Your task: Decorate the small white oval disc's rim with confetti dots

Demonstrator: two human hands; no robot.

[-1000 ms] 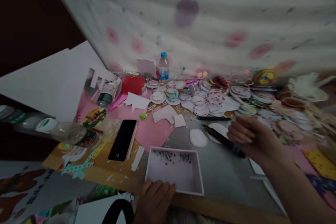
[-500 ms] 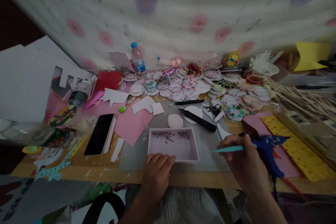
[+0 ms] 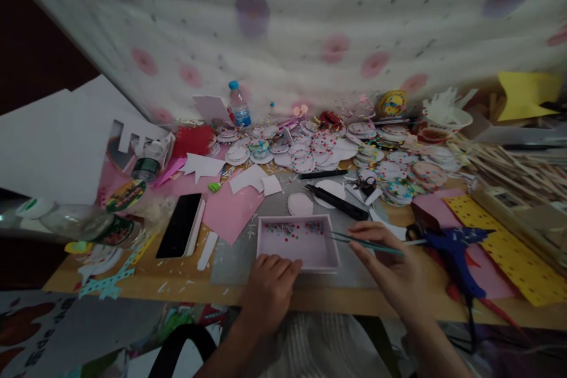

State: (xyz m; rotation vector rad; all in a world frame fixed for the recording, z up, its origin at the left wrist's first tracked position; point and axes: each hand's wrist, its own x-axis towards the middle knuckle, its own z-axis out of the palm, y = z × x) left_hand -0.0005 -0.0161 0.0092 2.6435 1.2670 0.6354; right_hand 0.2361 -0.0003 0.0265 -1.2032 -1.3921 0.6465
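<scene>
- Right hand (image 3: 392, 266): thumb and fingers closed around teal tweezers (image 3: 377, 245); the two prongs stand slightly apart, pointing left. Anything between the tips too small to tell.
- Tweezer tips at the right wall of the shallow white box (image 3: 305, 252); contact cannot be told.
- Left hand (image 3: 272, 283): fingers bent over the near wall of the box, left part. Firm grip or light rest: cannot tell.
- Box location: near edge of the grey cutting mat (image 3: 234, 266), between the hands. Small coloured sequins (image 3: 286, 229) lie along its far side.
- Just beyond the box: white paper disc (image 3: 300, 205); to that disc's right, black cutter knife (image 3: 341, 204).
- Right of right hand: blue glue gun (image 3: 456, 260).
- Left of box: phone (image 3: 181, 227).
- Far side: heaped sequinned discs (image 3: 303, 159).
</scene>
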